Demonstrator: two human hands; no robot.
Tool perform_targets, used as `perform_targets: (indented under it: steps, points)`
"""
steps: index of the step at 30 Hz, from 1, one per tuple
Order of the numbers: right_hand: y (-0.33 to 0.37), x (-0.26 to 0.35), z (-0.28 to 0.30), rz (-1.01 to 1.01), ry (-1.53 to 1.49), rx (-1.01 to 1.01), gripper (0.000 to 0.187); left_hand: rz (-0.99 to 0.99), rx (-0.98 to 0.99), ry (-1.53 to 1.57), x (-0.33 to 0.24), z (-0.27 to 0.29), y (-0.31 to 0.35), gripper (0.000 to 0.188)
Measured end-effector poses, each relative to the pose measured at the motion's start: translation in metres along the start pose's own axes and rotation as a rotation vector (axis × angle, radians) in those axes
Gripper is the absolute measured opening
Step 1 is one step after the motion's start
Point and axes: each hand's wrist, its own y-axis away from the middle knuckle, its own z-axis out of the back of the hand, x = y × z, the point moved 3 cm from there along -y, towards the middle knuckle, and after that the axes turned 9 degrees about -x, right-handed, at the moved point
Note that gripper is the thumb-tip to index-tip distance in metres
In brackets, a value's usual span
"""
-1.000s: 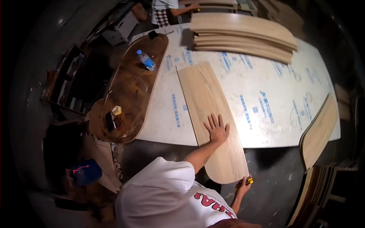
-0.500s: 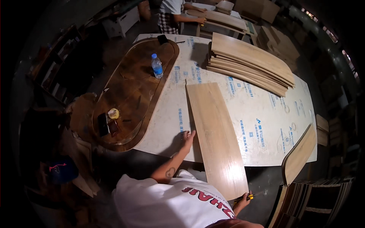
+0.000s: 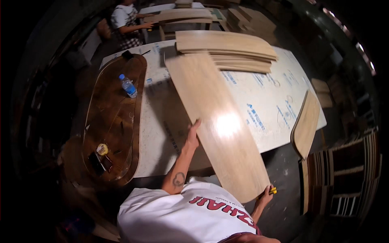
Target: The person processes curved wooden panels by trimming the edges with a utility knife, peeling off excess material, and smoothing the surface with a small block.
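A long pale wooden board (image 3: pixel 221 121) with rounded corners at its near end slants across in front of me, lifted above the white sheet-topped table. My left hand (image 3: pixel 194 135) grips its left edge around the middle, with the thumb on top and the other fingers hidden underneath. At the near right corner my right hand (image 3: pixel 265 197) is closed on the board's edge. A small yellow-and-black tool (image 3: pixel 273 190) sticks out from that same hand; its kind cannot be made out.
Beyond my board lies a stack of similar boards (image 3: pixel 227 42) on the table (image 3: pixel 279 91). A brown oval panel (image 3: pixel 103 121) at left bears a water bottle (image 3: pixel 128 86) and a tape roll (image 3: pixel 102 149). Another board (image 3: pixel 306 123) stands at right. Someone (image 3: pixel 127 24) works at the far table.
Both hands have raised the board off the table, and its far end now overlaps the stack in view. The whole scene has shifted left as my head turned.
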Motion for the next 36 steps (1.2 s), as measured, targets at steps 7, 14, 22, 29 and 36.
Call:
perform_targets:
  steps: [7, 14, 22, 29, 36]
  points:
    - [0.069, -0.021, -0.089, -0.232, -0.107, 0.157, 0.023, -0.387, 0.548, -0.309, -0.155, -0.196, 0.069, 0.036]
    - [0.053, -0.043, -0.060, -0.319, -0.143, 0.021, 0.014, -0.989, 0.941, -0.994, -0.190, -0.279, 0.093, 0.027]
    - [0.034, -0.051, 0.003, -0.344, -0.321, -0.169, 0.012, -1.044, 1.371, -1.515, -0.076, -0.243, 0.081, 0.026]
    - [0.062, 0.042, -0.063, 0.041, -0.236, -0.195, 0.040, -1.424, 1.550, -1.764, -0.028, -0.135, 0.055, 0.042]
    - [0.052, 0.085, -0.080, 0.213, 0.034, -0.513, 0.063, -1.407, 1.772, -1.819, 0.004, -0.079, 0.068, 0.056]
